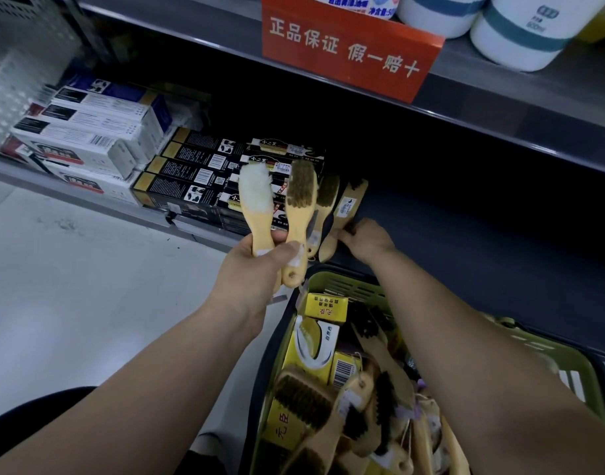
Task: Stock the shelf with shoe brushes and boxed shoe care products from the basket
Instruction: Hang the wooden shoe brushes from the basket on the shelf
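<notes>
Gripping two wooden-handled brushes by their handles, the left hand holds them upright in front of the shelf: a white-bristled brush and a brown-bristled brush, side by side. The right hand rests on the dark shelf, its fingers pinching the handle end of a brush with a label that lies beside another brush already on the shelf. To their left stand stacked black boxes and white boxes. Below, the green basket holds more brushes and yellow boxes. A red sign hangs from the upper shelf.
</notes>
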Tool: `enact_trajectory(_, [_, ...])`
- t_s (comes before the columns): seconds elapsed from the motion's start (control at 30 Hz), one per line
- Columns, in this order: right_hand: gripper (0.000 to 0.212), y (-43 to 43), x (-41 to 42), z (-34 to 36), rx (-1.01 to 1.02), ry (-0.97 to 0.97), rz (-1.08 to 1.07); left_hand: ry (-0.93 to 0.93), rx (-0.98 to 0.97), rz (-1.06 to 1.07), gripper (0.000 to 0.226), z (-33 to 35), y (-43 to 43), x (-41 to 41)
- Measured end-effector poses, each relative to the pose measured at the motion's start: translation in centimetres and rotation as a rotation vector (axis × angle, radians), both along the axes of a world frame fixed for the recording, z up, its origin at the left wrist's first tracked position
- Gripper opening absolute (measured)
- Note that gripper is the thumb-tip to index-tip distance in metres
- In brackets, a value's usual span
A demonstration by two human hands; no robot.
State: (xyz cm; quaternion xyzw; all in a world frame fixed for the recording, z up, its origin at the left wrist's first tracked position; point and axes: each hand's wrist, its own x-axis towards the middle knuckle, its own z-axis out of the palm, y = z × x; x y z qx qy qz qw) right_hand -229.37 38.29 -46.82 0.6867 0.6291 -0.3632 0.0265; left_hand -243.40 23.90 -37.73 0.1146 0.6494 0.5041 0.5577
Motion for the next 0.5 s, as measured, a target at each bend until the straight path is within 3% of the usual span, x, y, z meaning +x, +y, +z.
enact_trajectory(0.03, [0.049, -0.4, -0.1, 0.9, 0.104, -0.028, -0.010, -0.021, -0.004, 0.005, 0.013, 0.0, 0.0, 0.1])
enact_trajectory(0.1, [0.047, -1.7, -0.7, 3.3, 0.269, 0.214, -0.096, -0.041, 0.010, 0.019, 0.015, 0.1, 0.0, 0.1])
enact_trajectory(0.17, [0.047, -3.8, -1.7, 6.4, 0.106, 0.630, -0.176, -0.017, 0.030, 0.001, 0.016, 0.2, 0.1, 0.1])
enact_trajectory(0.23, [0.033, -6.0, -2.2, 8.2, -0.137, 0.866, -0.121, 0.029, 0.031, -0.048, 0.016, 0.3, 0.1, 0.2])
enact_trajectory(0.3, [0.019, -7.0, -1.8, 8.7, -0.216, 0.946, -0.088, 0.072, 0.034, -0.098, 0.011, 0.4, 0.2, 0.5])
enact_trajectory(0.4, [0.010, -6.0, -0.1, 8.4, -0.213, 0.972, -0.254, 0.072, 0.028, -0.121, 0.006, 0.7, 0.3, 1.0])
enact_trajectory(0.5, [0.008, -3.4, 2.6, 6.7, -0.138, 0.809, -0.425, 0.093, 0.002, -0.107, 0.014, 1.1, 0.3, 1.0])
